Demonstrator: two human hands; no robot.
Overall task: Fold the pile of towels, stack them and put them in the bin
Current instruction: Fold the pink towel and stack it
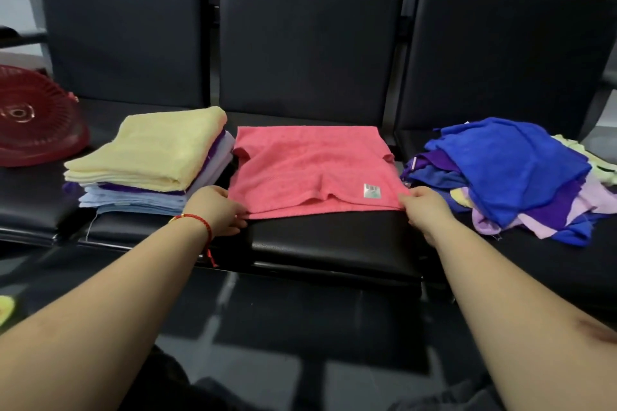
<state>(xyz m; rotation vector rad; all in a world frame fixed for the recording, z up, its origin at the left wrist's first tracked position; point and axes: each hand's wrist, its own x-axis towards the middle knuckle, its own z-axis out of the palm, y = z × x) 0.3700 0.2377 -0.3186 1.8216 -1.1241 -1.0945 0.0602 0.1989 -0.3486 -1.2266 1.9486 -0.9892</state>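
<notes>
Spanning the whole view, a row of black padded seats (pixel 320 237) carries all the items. On the middle seat lies the pink towel (pixel 310 167), spread flat, long axis running left to right, its near hem facing the person and a small white label (pixel 372 191) near the near right corner. On the right seat, apart from it, sits the unfolded pile of towels (pixel 507 173), a blue one on top over purple, lilac and pale yellow. On the left seat, just beside the pink towel, stands the folded stack (pixel 150 160), yellow on top. Farther left is a red slatted bin (pixel 33 123), tilted on its side. The left hand (pixel 217 210), with a red string bracelet (pixel 197 222) at the wrist, pinches the near left corner with curled fingers; the right hand (pixel 427 210) pinches the near right corner likewise.
</notes>
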